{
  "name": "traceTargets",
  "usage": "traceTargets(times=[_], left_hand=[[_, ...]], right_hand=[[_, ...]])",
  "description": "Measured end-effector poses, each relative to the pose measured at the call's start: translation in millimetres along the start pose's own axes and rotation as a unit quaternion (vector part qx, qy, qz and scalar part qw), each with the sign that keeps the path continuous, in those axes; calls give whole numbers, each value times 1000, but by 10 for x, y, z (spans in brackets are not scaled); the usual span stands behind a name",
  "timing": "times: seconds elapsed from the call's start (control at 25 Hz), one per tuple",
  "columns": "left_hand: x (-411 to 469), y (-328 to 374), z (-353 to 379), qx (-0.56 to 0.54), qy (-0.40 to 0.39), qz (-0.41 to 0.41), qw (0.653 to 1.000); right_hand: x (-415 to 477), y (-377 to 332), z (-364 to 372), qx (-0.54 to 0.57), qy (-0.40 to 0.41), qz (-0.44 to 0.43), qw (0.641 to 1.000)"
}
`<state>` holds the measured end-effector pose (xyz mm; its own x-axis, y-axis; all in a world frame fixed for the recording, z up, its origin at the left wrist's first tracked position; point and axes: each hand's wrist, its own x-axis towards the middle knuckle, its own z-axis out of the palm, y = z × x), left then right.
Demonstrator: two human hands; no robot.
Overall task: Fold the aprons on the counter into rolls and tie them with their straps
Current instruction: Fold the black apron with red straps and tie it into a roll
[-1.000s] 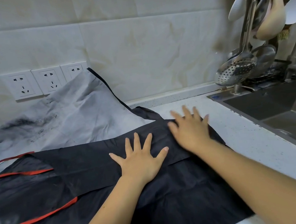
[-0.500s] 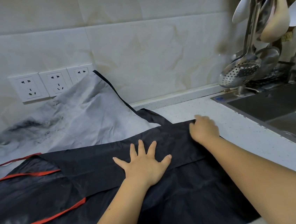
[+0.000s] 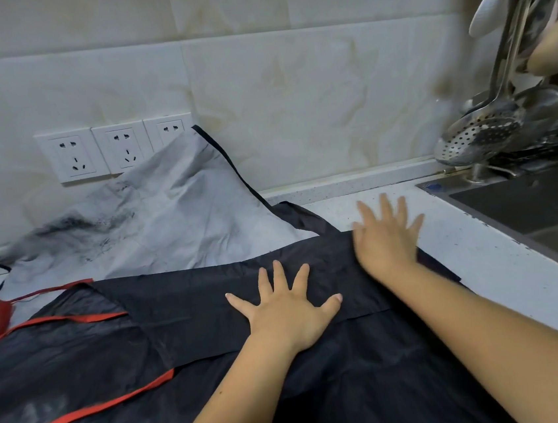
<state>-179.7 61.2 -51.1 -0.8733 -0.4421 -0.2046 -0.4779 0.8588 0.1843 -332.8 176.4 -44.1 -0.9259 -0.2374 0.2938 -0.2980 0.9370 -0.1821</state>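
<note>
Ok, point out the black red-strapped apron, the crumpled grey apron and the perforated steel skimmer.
black red-strapped apron point(image 3: 184, 310): head view, folded flap.
crumpled grey apron point(image 3: 175, 222): head view, its middle.
perforated steel skimmer point(image 3: 483, 136): head view, holed bowl.

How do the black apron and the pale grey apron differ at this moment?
The black apron has red trim; the pale grey apron has dark trim and black smudges. The black apron lies flat, one edge folded over, under the left hand and right hand; the pale grey apron slumps crumpled against the wall, untouched. Neither is rolled.
</note>
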Motion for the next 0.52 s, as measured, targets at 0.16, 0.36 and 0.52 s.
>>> traceTargets(times=[0.16, 0.36, 0.52], left_hand=[[-2, -44, -19, -14, 8, -2, 1000], [-53, -258, -192, -24, -8, -31, 999], [-406, -205, -317, 54, 36, 71, 995]], right_hand=[[-237, -210, 161, 4, -194, -57, 979], [-61, 8, 30, -17, -217, -18, 976], [-110, -484, -186, 24, -151, -193, 969]])
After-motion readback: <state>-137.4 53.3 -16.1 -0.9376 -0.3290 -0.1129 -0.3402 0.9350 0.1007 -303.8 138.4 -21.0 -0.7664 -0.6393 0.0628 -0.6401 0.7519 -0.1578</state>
